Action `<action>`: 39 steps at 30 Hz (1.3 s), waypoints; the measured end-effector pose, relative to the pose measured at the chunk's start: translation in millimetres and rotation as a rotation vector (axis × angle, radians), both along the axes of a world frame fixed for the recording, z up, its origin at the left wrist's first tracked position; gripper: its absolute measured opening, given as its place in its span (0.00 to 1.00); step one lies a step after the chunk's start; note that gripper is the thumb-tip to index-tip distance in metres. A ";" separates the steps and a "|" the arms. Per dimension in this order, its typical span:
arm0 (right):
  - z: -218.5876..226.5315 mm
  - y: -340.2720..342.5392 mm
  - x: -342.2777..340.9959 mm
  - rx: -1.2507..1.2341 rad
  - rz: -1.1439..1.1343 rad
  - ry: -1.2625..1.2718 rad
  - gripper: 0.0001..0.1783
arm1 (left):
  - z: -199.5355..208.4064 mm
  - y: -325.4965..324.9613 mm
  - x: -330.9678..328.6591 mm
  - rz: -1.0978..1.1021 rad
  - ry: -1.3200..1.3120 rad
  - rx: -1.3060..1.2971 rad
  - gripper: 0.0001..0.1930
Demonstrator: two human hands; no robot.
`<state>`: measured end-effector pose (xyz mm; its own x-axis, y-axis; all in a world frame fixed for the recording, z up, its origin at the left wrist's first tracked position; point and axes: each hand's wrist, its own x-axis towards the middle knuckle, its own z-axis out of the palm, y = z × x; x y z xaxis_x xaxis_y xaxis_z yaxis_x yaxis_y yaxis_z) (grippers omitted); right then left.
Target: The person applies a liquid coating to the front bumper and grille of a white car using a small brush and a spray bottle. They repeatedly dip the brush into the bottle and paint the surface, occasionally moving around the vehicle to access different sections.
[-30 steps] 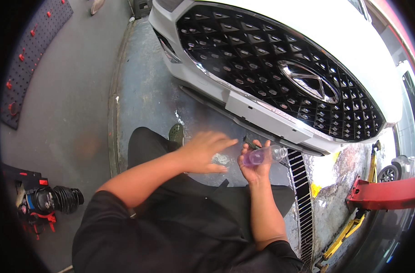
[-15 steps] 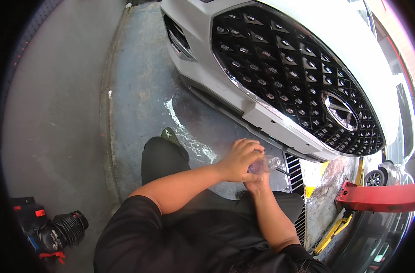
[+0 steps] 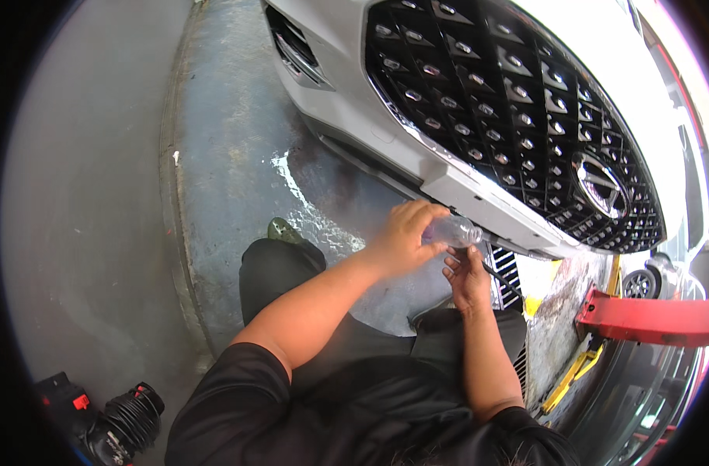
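Note:
My left hand (image 3: 407, 239) is wrapped round a clear plastic bottle (image 3: 455, 231), which lies tilted on its side with its open neck to the right. Just below the neck, my right hand (image 3: 469, 281) is turned palm up, its fingers curled and its thumb near the bottle's mouth. A thin dark tube (image 3: 500, 278) runs through or behind that thumb and out to the right. It seems pinched there, though the fingers partly hide it. Both hands are in front of the white car's lower bumper (image 3: 490, 199).
The car's black grille (image 3: 494, 101) rises ahead. At right are a floor drain grate (image 3: 510, 283), a red lift arm (image 3: 649, 317) and a yellow bar (image 3: 573, 379). Black gear with coiled cable (image 3: 133, 423) sits at lower left. White residue (image 3: 315, 217) marks the floor.
My hands have come apart: earlier they were together around the bottle. The bottle has risen toward the bumper, and my right hand has shifted up and right. More of the dark tube shows.

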<state>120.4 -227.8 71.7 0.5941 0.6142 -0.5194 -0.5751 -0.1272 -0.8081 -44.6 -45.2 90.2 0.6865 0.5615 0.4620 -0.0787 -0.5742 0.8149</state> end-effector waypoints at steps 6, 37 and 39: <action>-16.0 -25.7 8.3 -0.183 0.067 -0.079 0.23 | -5.0 -4.3 0.1 -0.054 0.161 -0.068 0.29; 15.9 -53.3 10.2 0.045 0.032 -0.096 0.18 | -6.6 -34.9 -13.6 -0.099 0.465 -0.135 0.29; 15.8 -60.4 13.9 0.107 0.018 -0.115 0.17 | 0.1 -43.0 -14.1 -0.068 0.459 -0.011 0.30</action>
